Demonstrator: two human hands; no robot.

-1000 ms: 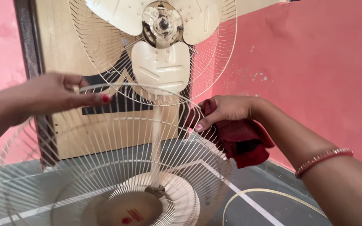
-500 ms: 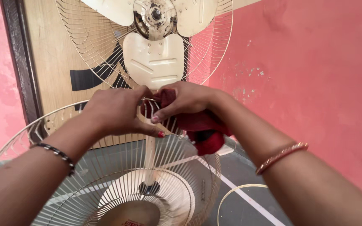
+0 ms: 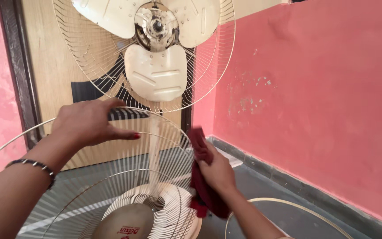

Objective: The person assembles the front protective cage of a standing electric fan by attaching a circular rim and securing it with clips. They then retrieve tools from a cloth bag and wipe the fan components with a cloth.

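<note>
Pink painted walls (image 3: pixel 315 102) meet at a corner beside a pale wooden door (image 3: pixel 54 66) with a dark frame, and a grey floor (image 3: pixel 284 194) runs below. We see a cream pedestal fan (image 3: pixel 155 48) standing against the door, its blades bare inside the rear wire guard. Nearer us, a loose round wire fan guard (image 3: pixel 124 186) stands tilted in front of the fan's stand. Our left hand (image 3: pixel 89 121), a dark bangle at the wrist, rests over the guard's upper rim, fingers curled loosely around the wire. Our right hand (image 3: pixel 217 170) is closed around a dark red cloth (image 3: pixel 202 177) and presses it against the guard's right edge. A thin metal ring (image 3: pixel 288 203) lies on the floor at lower right.
</note>
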